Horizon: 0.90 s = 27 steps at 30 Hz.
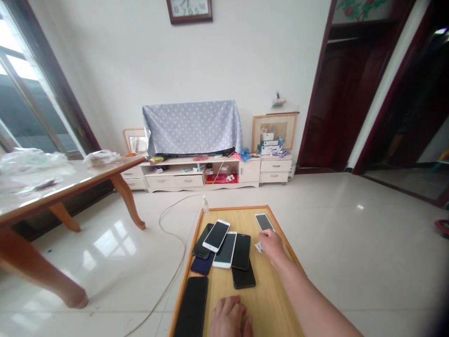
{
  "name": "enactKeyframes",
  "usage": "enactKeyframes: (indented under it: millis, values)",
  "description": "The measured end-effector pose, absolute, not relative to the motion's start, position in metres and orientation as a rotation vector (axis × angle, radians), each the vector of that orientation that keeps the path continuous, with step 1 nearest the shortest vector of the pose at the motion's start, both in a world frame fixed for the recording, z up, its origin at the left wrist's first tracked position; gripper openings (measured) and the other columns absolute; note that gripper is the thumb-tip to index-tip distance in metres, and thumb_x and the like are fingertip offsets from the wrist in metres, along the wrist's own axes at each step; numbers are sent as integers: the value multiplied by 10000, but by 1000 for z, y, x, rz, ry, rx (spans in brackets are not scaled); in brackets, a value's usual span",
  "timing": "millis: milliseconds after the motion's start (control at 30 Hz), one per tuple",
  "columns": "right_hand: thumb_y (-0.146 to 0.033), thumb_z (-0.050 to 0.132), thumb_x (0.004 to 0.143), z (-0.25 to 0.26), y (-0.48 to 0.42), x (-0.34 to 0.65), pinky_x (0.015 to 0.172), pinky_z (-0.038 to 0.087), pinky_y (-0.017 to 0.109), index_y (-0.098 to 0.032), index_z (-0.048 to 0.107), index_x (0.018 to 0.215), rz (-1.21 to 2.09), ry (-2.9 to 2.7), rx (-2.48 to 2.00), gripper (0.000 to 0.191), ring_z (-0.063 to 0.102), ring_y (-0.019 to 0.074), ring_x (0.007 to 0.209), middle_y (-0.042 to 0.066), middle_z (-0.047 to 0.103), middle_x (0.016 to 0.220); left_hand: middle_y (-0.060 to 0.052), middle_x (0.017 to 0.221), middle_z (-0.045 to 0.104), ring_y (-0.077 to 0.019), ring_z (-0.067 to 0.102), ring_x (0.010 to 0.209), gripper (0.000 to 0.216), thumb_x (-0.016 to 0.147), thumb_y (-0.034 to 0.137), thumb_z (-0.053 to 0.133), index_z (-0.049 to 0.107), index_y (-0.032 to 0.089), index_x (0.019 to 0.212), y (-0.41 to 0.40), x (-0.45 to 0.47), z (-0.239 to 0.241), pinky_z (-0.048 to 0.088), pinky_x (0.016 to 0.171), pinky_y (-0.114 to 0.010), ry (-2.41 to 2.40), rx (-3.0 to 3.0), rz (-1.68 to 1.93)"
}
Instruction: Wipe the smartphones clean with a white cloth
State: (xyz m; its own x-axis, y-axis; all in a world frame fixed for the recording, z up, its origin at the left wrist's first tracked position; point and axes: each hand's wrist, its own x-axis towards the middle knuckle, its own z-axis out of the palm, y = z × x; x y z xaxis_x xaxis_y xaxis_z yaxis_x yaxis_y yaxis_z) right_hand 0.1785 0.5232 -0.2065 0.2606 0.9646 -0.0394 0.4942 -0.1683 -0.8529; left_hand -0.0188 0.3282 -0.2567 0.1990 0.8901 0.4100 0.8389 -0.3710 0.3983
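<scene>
My right hand [272, 244] reaches over the right side of the small wooden table [270, 299], its fingers bent together. Just beyond the fingertips lies a white-framed phone [264, 221]. A small white piece [258, 246], like a packet or card, shows beside the hand, partly covered. What the fingers grip, if anything, is hidden. Near the table's front, my left hand [229, 318] rests loosely bent, its thumb apart, with nothing visible in it. Ahead of it several phones overlap: a white one [216, 235] on top, another white one [225, 250] and a black one [241, 251].
A large black phone [191, 306] lies along the left edge. A small clear bottle [205, 205] stands at the far left corner. To the left is a taller table [84, 180] with plastic bags. A cable [182, 243] crosses the floor towards a white TV cabinet [175, 182].
</scene>
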Motion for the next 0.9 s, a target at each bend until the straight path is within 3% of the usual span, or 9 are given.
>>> enactKeyframes:
  millis: [133, 333, 500, 900]
  values:
    - [-422, 577, 827, -214, 494, 163, 529, 429, 244, -172, 628, 731, 1067, -1254, -1665, 272, 647, 186, 611, 59, 694, 698, -90, 1044, 726, -260, 646, 945, 113, 774, 174, 630, 687, 225, 857, 321, -17, -240, 496, 799, -368, 1712, 2286, 848]
    - [-400, 632, 775, -220, 485, 147, 471, 361, 240, -186, 577, 633, 1266, -1139, -1552, 263, 536, 135, 473, -3, 598, 552, -102, 1087, 707, -279, 619, 1008, 125, 823, 184, 583, 689, 217, 879, 311, -13, -220, 472, 846, -389, 1726, 2179, 780]
    - [-353, 685, 736, -223, 488, 137, 455, 316, 243, -187, 563, 569, 1260, -1061, -1537, 265, 478, 117, 433, -28, 540, 481, -108, 1108, 699, -284, 607, 1026, 145, 848, 188, 555, 690, 219, 890, 310, -13, -215, 456, 869, -399, 1722, 2164, 758]
    - [-253, 705, 657, -218, 482, 122, 442, 338, 231, -187, 575, 603, 1236, -925, -1516, 155, 517, 130, 452, -31, 556, 486, -130, 1156, 682, -312, 585, 1068, 178, 882, 235, 523, 695, 209, 924, 308, -14, -207, 439, 883, -427, 1700, 2131, 664]
